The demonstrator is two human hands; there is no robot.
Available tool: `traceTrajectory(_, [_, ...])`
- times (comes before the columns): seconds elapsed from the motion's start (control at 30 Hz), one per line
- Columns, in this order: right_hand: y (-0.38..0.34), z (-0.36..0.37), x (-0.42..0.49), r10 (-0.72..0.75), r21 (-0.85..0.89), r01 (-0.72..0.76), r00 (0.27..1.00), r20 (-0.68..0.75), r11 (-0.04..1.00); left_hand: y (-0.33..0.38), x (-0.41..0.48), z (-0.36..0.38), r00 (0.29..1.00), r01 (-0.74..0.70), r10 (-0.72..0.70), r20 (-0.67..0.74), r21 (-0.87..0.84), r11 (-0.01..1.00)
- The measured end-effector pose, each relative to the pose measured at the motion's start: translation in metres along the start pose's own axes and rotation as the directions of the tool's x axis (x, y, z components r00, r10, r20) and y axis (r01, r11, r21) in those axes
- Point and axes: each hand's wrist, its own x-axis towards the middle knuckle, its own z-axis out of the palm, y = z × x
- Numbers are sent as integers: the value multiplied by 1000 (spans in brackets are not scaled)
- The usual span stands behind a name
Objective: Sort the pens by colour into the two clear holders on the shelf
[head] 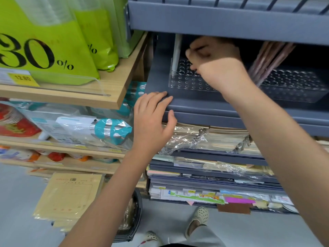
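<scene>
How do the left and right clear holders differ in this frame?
The left holder has one pale pen, standing at its left end; the right holder has a bunch of pinkish pens, leaning. The right hand covers part of the left holder; no hand is at the right holder. Both are clear, hole-gridded, on one grey shelf.

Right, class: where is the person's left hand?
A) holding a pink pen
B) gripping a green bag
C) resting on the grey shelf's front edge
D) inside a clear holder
C: the left hand lies with fingers relaxed on the front edge of the grey shelf, holding nothing.
</scene>
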Motion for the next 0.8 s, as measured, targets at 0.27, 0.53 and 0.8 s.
traceTrajectory(0.27, [41,-77,-127,-80,215,66,995,57,975,48,-26,-69,960,280,-247,133,-504,817])
traceTrajectory(0.53, [217,-92,-308,633,371,-611,770,77,699,70,-176,-11,611,790,-551,567,-398,467])
traceTrajectory(0.8, [352,-134,-539,957,204,-974,153,249,103,122,-338,51,91,969,-659,747,87,232])
